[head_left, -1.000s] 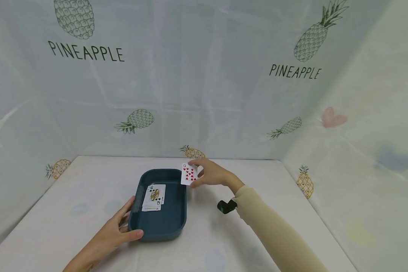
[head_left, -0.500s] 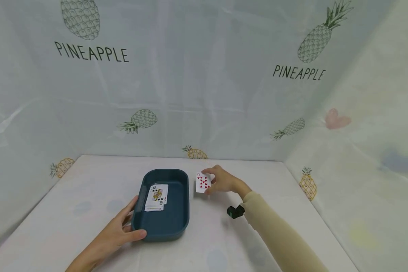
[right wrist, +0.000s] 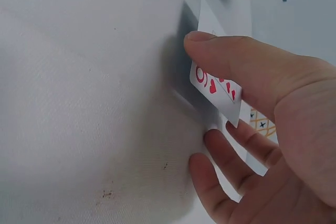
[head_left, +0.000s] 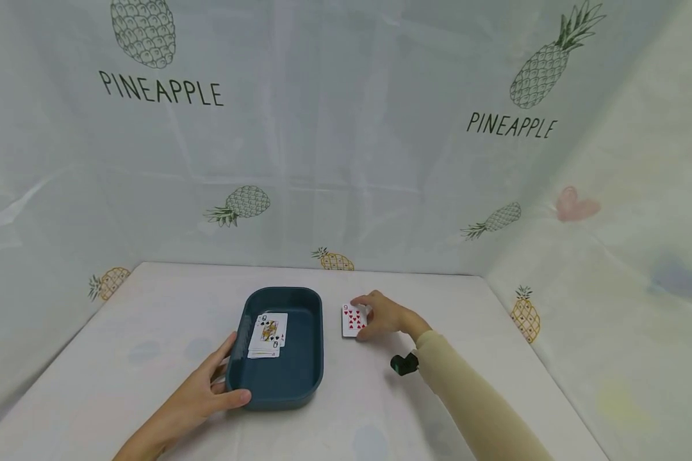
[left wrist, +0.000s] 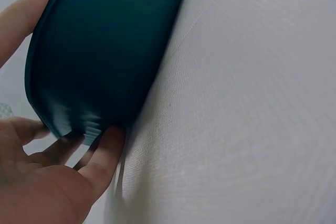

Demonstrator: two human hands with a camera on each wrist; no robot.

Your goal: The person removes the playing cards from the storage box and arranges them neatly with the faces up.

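My left hand holds the dark teal tray at its near left corner. In the left wrist view its fingers press the tray's outer wall. Inside the tray, toward its left side, lie several overlapping playing cards, with a queen of spades face up on top. To the tray's right, my right hand pinches a nine of hearts playing card by its edges, face up and low over the table. A line across its face in the right wrist view hints at a second card; I cannot tell.
A white cloth covers the table. Behind it hangs a pale curtain printed with pineapples. A small black device sits at my right wrist, beside the beige sleeve.
My right hand has carried the nine of hearts away from the tray's right rim, rightward, nearer to me and down toward the table. My left hand keeps its place on the tray.
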